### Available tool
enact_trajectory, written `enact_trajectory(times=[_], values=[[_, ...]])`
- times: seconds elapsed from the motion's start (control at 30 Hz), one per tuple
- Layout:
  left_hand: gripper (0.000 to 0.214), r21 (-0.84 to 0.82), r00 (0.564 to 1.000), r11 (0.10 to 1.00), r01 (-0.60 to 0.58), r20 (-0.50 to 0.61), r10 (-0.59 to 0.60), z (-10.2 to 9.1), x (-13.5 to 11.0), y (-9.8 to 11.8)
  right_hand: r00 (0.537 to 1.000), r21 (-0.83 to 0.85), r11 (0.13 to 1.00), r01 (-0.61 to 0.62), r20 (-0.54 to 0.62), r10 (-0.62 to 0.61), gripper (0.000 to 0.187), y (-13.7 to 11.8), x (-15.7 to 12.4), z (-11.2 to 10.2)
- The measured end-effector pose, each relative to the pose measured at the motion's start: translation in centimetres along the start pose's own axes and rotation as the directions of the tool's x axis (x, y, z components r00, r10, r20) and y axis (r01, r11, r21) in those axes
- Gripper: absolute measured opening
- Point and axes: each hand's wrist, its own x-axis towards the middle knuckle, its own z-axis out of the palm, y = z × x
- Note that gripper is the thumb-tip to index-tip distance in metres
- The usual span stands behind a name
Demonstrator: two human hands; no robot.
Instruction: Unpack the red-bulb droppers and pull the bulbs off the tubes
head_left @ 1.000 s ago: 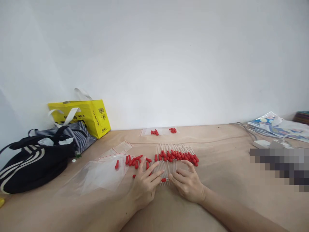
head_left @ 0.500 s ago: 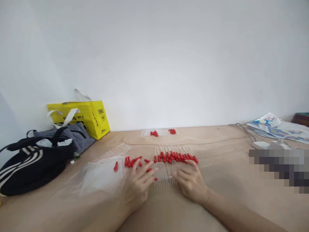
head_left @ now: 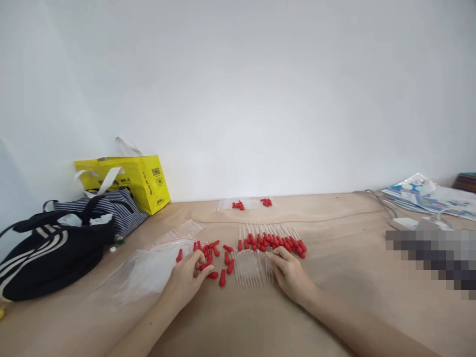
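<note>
A row of clear glass dropper tubes lies side by side on the tan table, with red rubber bulbs heaped across their far ends. More loose red bulbs are scattered to the left. My left hand rests among these loose bulbs, fingers curled and pinching one. At the right end of the tube row, my right hand lies knuckles up with its fingertips pinched on a tube near the bulbs.
Clear zip bags lie left of the bulbs. A filled bag sits by the wall. A black striped bag, a striped pouch and a yellow paper bag stand far left. Cables, a white adapter and printed sheets lie at right.
My left hand slid left off the tubes and curled onto the loose bulbs, which spread out. My right hand moved a little forward and closed its fingers at the tube row.
</note>
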Motion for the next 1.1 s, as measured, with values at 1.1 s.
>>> enact_trajectory(times=[1.1], values=[[0.018,0.270,0.998,0.961,-0.065,0.006,0.066,4.0,5.1,4.5,0.998,-0.068,0.996,-0.050,0.027,0.052,0.044,-2.7,1.0,-0.2]])
